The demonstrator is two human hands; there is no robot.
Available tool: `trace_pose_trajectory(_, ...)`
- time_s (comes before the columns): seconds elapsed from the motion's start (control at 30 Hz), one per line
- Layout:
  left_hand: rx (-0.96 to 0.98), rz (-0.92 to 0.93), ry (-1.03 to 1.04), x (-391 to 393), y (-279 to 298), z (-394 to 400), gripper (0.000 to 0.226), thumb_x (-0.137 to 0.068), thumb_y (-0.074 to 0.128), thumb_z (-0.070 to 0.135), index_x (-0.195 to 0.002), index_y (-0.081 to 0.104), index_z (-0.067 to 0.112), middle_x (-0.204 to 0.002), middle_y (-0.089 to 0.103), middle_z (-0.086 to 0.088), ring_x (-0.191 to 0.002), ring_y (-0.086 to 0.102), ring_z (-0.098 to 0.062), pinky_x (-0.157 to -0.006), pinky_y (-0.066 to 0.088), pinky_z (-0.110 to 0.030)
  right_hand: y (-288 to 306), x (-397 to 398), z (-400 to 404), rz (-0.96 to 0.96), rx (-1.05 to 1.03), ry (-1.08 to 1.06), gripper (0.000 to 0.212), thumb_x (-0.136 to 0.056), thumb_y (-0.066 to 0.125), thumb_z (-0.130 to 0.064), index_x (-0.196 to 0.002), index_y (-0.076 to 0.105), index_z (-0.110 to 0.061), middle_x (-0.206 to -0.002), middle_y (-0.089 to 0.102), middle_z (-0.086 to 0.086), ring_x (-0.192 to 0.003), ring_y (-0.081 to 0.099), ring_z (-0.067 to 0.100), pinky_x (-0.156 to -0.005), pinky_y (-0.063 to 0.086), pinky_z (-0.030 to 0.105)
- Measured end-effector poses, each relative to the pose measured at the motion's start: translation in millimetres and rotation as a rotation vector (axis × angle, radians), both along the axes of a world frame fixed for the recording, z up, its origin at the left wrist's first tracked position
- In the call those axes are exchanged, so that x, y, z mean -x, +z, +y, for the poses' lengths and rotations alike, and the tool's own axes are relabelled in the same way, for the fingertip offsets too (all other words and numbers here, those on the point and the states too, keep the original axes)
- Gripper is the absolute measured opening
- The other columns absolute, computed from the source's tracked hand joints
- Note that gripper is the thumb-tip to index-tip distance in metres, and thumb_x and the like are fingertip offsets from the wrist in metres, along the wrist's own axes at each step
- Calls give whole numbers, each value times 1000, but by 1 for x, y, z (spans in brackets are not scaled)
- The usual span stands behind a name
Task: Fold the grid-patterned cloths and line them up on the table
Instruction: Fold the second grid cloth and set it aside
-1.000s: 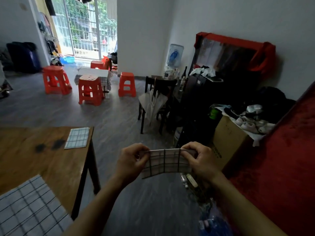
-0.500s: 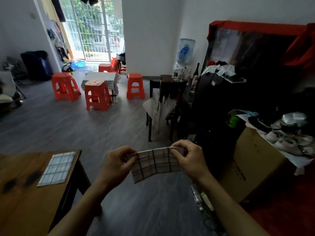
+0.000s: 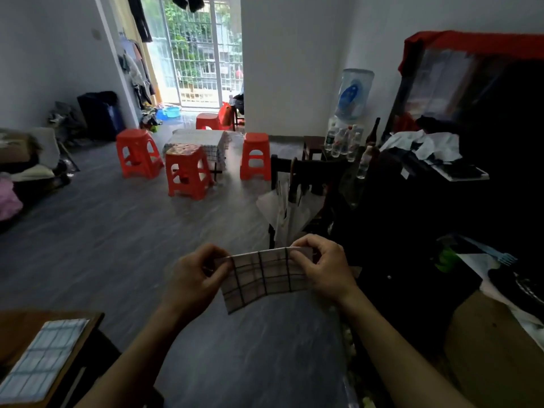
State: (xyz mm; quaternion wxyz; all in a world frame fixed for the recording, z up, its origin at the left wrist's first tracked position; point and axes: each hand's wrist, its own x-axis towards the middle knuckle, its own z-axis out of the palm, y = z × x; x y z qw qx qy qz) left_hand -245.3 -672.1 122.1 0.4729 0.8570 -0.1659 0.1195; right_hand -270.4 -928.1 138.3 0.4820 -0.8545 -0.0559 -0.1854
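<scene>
both hands [image 3: 194, 278] pinching folded grid cloth [image 3: 265, 278]

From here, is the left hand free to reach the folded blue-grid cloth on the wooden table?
Probably not yet: the left hand is pinching the dark-grid cloth. Otherwise nothing blocks the folded blue-grid cloth.

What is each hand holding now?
Left hand: closed on the checked cloth.
Right hand: closed on the same cloth.
</scene>
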Motion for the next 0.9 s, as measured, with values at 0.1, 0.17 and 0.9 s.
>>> trace_pose_trajectory(0.1,38,27,51,-42,-11,1,19,-85,74,14,-81,60,27,-73,65,14,-60,61,-7,-55,47,-18,-8,-52,-1,15,35,47,5,-85,74,-16,-81,71,-17,-78,68,-9,-72,62,1,-64,42,8)
trace_pose_trajectory(0.17,70,47,83,-74,-20,6,20,-85,74,13,-79,60,25,-70,64,9,-58,59,-7,-55,47,-21,-14,-91,3,31,58,77,5,-85,74,-17,-82,71,-19,-79,68,-8,-73,62,4,-63,44,11)
trace_pose_trajectory(0.9,133,106,541,-355,-47,134,21,-85,71,5,-76,59,19,-67,63,0,-59,58,-8,-54,46,-19,-46,-491,149,12,364,603,16,-84,71,-11,-80,58,-19,-79,58,-9,-74,56,6,-64,48,23)
